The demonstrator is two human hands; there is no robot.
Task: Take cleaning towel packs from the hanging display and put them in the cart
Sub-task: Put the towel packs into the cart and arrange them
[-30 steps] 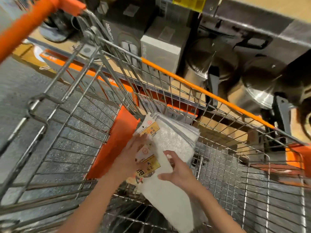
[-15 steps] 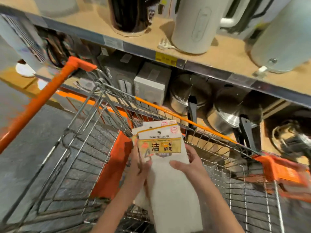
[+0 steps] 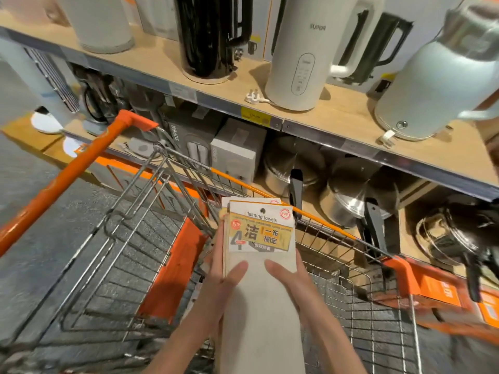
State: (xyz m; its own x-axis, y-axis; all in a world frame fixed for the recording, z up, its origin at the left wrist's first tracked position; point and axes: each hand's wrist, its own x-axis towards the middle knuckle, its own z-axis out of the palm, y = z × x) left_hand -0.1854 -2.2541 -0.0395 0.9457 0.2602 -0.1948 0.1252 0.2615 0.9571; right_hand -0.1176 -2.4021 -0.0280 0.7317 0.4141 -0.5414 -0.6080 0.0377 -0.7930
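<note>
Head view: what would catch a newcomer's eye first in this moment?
The cleaning towel packs, held upright in the lower centre by the left hand and right hand above the cart. Next, the cart's orange handle slanting across the left. Above, a white kettle and a black one stand on the wooden shelf.

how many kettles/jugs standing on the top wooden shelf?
4: white cylindrical jug far left, glossy black jug beside it, tall white kettle with control panel at centre, pale steel-lidded kettle at right. Boxes behind may hide more.
</note>
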